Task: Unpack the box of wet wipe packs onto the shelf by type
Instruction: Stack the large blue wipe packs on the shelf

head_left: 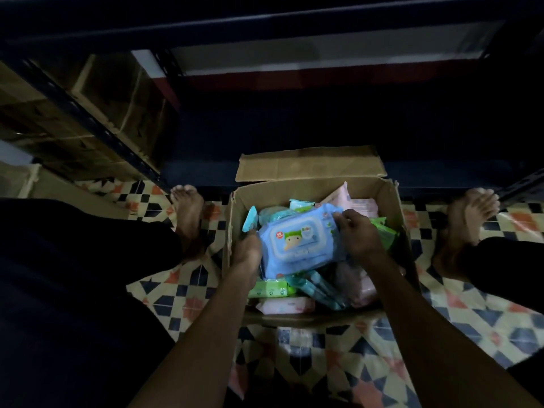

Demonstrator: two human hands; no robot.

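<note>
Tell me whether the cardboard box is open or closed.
Open. The cardboard box has its far flap folded back, and wipe packs, including the blue pack, show inside.

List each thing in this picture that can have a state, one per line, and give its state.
Cardboard box: open, far flap folded back, on the tiled floor, still holding many packs.
Blue pack: on top of the pile, gripped at both ends.
Left hand: holds the blue pack's left end.
Right hand: fingers curled over its right end.
Green pack: lying in the box.
Pink pack: lying in the box.
</note>
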